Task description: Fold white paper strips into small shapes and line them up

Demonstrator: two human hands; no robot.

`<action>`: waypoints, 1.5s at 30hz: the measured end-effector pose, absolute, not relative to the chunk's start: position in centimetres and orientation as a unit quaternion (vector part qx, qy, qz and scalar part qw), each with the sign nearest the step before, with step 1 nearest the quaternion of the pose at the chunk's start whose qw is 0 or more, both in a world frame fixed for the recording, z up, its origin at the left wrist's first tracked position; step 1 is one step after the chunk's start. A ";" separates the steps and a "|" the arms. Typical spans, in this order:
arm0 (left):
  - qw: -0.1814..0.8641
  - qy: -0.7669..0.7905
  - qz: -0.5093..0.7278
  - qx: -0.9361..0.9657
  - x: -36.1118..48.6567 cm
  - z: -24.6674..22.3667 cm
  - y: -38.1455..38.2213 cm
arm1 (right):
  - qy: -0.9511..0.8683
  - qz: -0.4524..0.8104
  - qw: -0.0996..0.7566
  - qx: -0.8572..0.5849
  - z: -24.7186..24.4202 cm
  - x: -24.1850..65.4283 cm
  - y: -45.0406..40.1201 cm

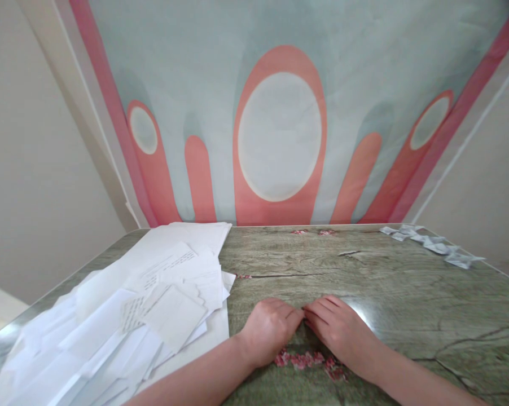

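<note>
My left hand (271, 330) and my right hand (341, 332) meet fingertip to fingertip low over the wood-patterned tabletop (288, 285). Both have curled fingers and look closed. Anything pinched between them is hidden or too small to make out. To the left of my left hand lies a messy pile of white paper sheets (148, 251), some with printed lines. A squarish paper piece (174, 316) rests on top of it, close to my left forearm.
Several small folded paper pieces (438, 245) form a row at the far right of the table. Pink flower patterns (303, 360) show on the tabletop below my hands. Behind the table's far edge stands a grey-green backdrop (220, 62) with coral shapes.
</note>
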State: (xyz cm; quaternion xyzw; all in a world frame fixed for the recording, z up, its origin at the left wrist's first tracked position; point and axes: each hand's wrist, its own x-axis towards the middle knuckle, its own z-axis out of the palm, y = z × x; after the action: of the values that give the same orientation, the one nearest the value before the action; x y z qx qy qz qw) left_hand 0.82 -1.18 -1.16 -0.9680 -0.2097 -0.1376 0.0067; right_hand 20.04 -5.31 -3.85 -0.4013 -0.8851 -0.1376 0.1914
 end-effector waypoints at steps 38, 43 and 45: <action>-0.102 -0.263 -0.220 -0.934 0.9 -0.7 -1.6 | -0.853 0.048 0.302 -0.422 -1.9 19.3 -5.7; -0.160 -0.295 -0.249 -0.909 1.1 -0.9 -1.5 | -0.840 0.051 0.310 -0.442 -2.3 19.4 -5.5; -0.202 -0.320 -0.270 -0.885 1.1 -1.1 -1.3 | -0.819 0.067 0.330 -0.465 -2.5 19.6 -5.3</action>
State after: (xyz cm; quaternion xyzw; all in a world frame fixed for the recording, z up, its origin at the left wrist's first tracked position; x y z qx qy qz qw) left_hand 1.13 -1.25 -1.11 -0.8851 -0.3204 -0.2702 -0.2023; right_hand 19.63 -5.26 -2.53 -0.4647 -0.8190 0.0671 0.3298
